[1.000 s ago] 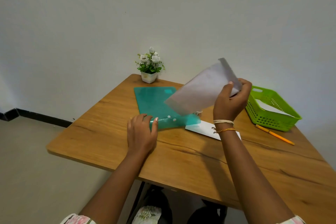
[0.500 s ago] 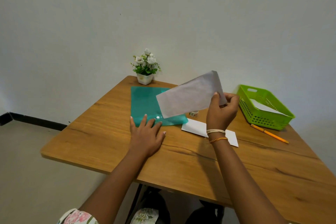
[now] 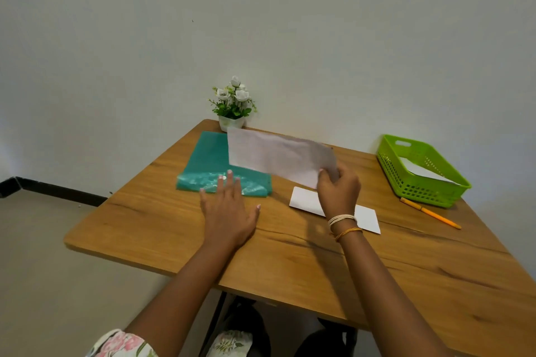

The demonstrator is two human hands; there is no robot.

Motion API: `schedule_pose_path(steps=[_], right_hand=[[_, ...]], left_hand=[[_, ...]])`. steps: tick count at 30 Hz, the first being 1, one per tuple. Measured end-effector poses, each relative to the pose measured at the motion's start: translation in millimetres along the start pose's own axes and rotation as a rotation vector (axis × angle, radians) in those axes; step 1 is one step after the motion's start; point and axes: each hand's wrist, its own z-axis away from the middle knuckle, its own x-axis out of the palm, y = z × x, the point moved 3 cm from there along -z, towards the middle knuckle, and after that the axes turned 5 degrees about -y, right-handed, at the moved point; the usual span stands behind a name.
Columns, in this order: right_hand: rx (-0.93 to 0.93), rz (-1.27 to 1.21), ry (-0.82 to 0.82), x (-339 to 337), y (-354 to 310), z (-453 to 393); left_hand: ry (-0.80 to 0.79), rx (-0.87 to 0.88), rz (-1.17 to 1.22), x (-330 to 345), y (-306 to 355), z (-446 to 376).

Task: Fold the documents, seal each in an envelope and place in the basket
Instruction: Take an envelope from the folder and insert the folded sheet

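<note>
From my feed, the right hand [image 3: 338, 190] pinches one end of a folded white document [image 3: 278, 155], holding it in the air above the wooden table [image 3: 290, 252]. The sheet hangs over the far right part of a teal plastic folder [image 3: 208, 159], so I cannot see that portion of the folder. The left hand [image 3: 229, 211] lies flat with fingers spread; its fingertips [image 3: 229, 175] rest on the folder's near edge, the palm on the wood.

A white envelope [image 3: 304, 200] lies on the table under the right wrist, which covers its middle, so I see only the two ends. At the far right sits a green basket [image 3: 435, 191] with something white inside; the wall hides most of it, and I cannot say what it is. An orange pencil [image 3: 430, 212] lies just in front of the basket. A small potted plant [image 3: 233, 104] stands at the back edge, its pot partly hidden by the document. Both forearms are cut off at the bottom of the frame.
</note>
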Motion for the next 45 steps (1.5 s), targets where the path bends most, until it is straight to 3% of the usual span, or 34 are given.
schedule_pose_path(steps=[3, 6, 14, 17, 21, 24, 27, 29, 31, 36, 39, 42, 45], right_hand=[[-0.010, -0.025, 0.143, -4, -5, 0], [-0.129, 0.127, 0.078, 5, -6, 8], [-0.301, 0.601, -0.592, 50, 18, 63], [-0.277, 0.671, -0.710, 56, 24, 71], [-0.192, 0.510, -0.595, 54, 31, 69], [-0.203, 0.335, -0.369, 46, 30, 67], [-0.287, 0.251, -0.310, 45, 23, 69], [-0.337, 0.199, -0.362, 45, 19, 73], [-0.387, 0.189, -0.440, 43, 19, 78], [-0.451, 0.158, -0.488, 40, 20, 84], [-0.421, 0.153, -0.399, 40, 21, 80], [-0.469, 0.254, -0.436, 45, 25, 82], [-0.473, 0.279, -0.431, 45, 25, 80]], left_hand=[[-0.148, 0.284, 0.011, 6, 7, -2], [-0.117, 0.220, 0.006, 5, -1, -2], [0.125, 0.092, 0.125, -3, 1, 3], [0.190, 0.137, 0.161, -7, 4, 6], [0.242, 0.322, 0.380, -13, 8, 10], [0.144, 0.090, 0.929, -15, 23, 8], [-0.318, -0.331, 1.744, -4, 46, -3], [-0.624, -0.437, 2.108, -3, 58, -9], [-0.742, -0.496, 2.322, -3, 62, -7], [-0.841, -0.557, 2.425, -3, 61, -5], [-0.760, -0.552, 2.398, -2, 58, -6], [-0.626, -0.556, 2.304, 4, 55, -7], [-0.609, -0.540, 2.231, 10, 52, -10]])
